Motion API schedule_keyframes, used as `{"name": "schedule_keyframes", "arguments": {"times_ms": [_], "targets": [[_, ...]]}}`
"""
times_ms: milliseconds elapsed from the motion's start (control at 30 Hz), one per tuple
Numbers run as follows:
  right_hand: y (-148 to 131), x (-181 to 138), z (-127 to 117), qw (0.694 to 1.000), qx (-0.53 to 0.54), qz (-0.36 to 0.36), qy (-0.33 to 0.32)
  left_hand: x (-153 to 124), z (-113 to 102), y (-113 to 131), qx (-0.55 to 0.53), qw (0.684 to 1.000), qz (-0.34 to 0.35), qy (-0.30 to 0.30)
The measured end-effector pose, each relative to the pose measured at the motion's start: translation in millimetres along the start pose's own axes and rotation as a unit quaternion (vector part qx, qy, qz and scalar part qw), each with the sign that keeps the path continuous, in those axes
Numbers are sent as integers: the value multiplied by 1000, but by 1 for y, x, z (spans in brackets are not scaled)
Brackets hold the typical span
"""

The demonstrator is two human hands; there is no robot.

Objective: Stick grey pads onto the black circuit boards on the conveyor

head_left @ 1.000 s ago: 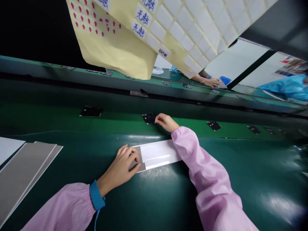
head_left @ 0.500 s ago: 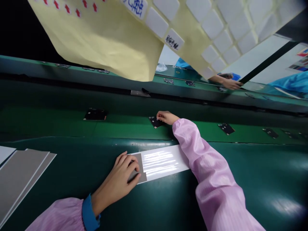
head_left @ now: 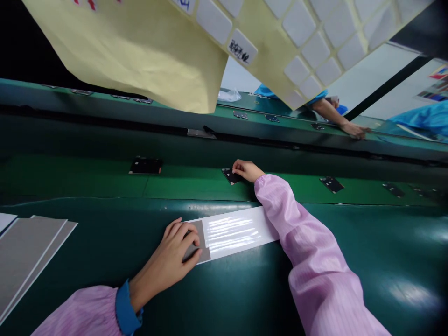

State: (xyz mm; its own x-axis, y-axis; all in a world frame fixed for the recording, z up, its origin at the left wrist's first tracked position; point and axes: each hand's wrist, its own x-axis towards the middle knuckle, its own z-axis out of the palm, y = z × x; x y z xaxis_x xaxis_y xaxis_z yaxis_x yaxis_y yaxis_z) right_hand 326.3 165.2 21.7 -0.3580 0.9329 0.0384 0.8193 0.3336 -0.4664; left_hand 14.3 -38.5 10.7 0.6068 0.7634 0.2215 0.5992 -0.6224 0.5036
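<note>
A black card (head_left: 230, 177) lies askew on the green surface (head_left: 189, 184) beyond a glossy white sheet (head_left: 241, 228).

One black card (head_left: 228, 178) lies at the right hand (head_left: 248, 171), another card (head_left: 145, 165) left of it, at least two right; one white strip (head_left: 233, 231) by the left hand (head_left: 176, 249); leftward, at least two grey sheets (head_left: 33, 247).

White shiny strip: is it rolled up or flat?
Flat: the white strip lies spread on the table, edges straight; the right sleeve hides one end.

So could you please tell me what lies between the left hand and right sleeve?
The head view shows a glossy white strip there, with a grey part by the left hand.
</note>
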Motion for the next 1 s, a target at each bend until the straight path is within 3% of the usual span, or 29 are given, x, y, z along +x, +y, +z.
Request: {"name": "schedule_keyframes", "arguments": {"times_ms": [133, 267, 400, 500, 600, 667, 800, 867, 1000], "targets": [[2, -25, 6, 995, -51, -32, 79, 0, 0, 1, -5, 1000, 1, 9], [3, -46, 10, 989, -128, -48, 63, -1, 0, 2, -13, 1000, 4, 17], [1, -55, 5, 991, -120, -9, 61, -3, -1, 2, -17, 999, 12, 28], [-20, -69, 0, 987, -82, 9, 140, -4, -2, 3, -21, 999, 10, 32], [-65, -96, 9, 970, -32, 8, 241, -6, -2, 3, -27, 998, 10, 52], [-103, -118, 25, 977, 14, -7, 212, -6, -1, 2, -30, 998, 9, 63], [-161, -153, 65, 992, 108, -51, 37, -7, 0, 0, -31, 997, 6, 65], [-172, -159, 79, 993, 111, -49, -4, -7, 0, 0, -31, 998, 7, 63], [-171, -156, 86, 994, 94, -41, -24, -7, -1, 0, -29, 998, 19, 59]]}}
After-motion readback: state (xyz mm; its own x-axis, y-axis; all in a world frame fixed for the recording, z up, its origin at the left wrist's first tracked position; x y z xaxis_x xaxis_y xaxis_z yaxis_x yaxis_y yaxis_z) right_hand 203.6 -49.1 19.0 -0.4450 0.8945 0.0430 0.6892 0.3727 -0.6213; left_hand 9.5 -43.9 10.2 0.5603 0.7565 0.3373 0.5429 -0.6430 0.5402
